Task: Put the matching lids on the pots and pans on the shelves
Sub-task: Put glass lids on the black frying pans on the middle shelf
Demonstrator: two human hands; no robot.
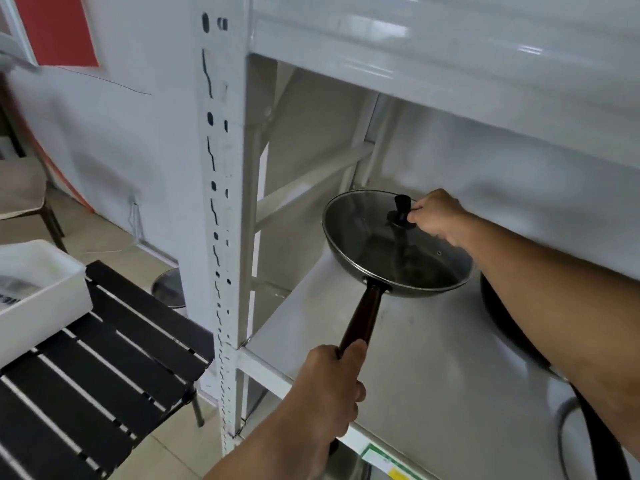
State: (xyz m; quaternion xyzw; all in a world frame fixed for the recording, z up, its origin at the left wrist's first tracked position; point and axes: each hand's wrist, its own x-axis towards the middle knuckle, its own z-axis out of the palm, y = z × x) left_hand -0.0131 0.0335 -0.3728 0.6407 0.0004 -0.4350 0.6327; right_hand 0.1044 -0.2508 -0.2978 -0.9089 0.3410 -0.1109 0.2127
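The left hand (332,382) gripped the pan (398,258) by its wooden handle; the right hand (436,216) pinched the knob of the glass lid (367,220), likely fragile and slippery.

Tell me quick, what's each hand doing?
Left hand: closed around the dark wooden pan handle.
Right hand: pinching the black knob of the round glass lid.

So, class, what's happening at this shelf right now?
A person is fitting a lid to a pan at a white metal shelf. The left hand grips the brown handle of the dark pan, holding it over the shelf. The right hand pinches the black knob of the glass lid, which sits on the pan's rim, apparently tilted. Another dark pan lies partly hidden under the right forearm.
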